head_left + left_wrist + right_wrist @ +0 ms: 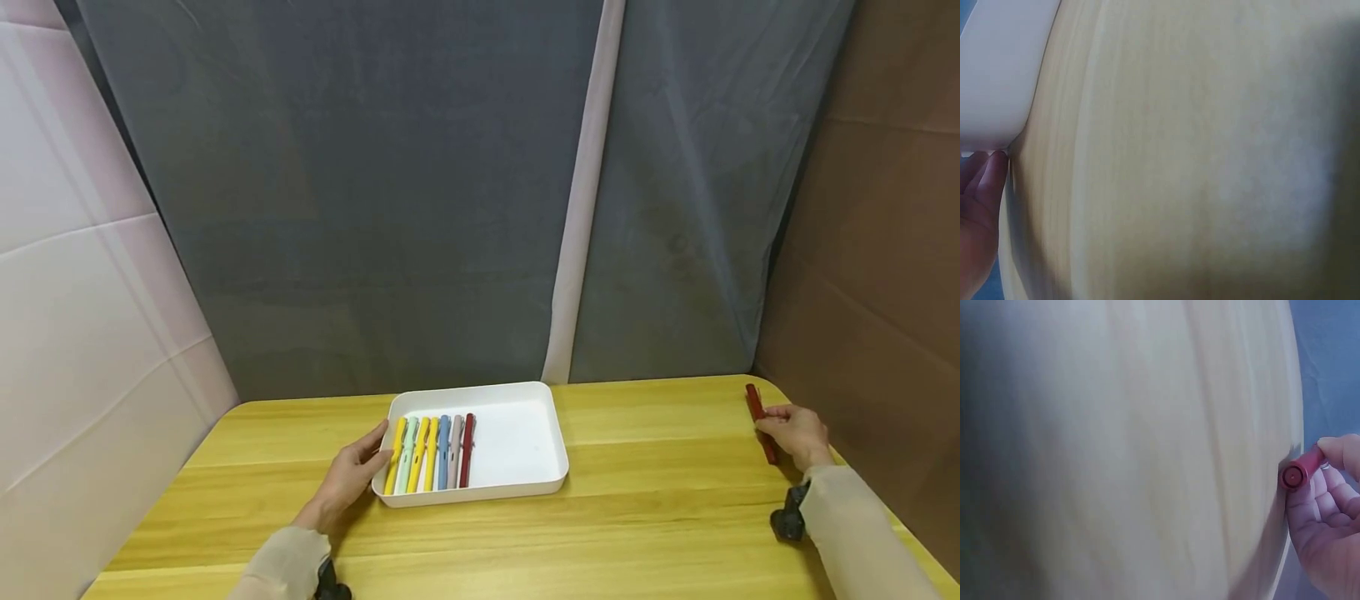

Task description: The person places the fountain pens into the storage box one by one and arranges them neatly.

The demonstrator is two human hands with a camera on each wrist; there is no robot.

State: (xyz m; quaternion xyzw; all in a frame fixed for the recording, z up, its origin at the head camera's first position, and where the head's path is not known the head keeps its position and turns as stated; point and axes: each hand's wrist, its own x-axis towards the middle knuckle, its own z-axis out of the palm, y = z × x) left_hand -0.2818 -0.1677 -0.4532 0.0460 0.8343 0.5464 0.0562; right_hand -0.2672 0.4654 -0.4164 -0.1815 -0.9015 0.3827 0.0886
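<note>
At the table's right end my right hand (798, 433) pinches a dark red pen (754, 402) between thumb and fingers. In the right wrist view the red pen (1302, 472) points its round end at the camera, close over the wood. My left hand (345, 479) holds the left side of a white tray (517, 442), thumb over the rim. The left wrist view has the fingertips (994, 169) right at the tray's corner. Inside the tray's left half, several capped pens stand in a row: yellow (395, 456), mint green (407, 454), blue (443, 452), greyish pink (454, 452) and dark red (467, 450).
A yellow wood-grain table (645, 492) carries the tray near its back edge. Grey curtains (360, 208) hang behind it, with a pale strip (585, 200) between them. A white cloth wall (90, 275) stands left, a brown one (885, 250) right.
</note>
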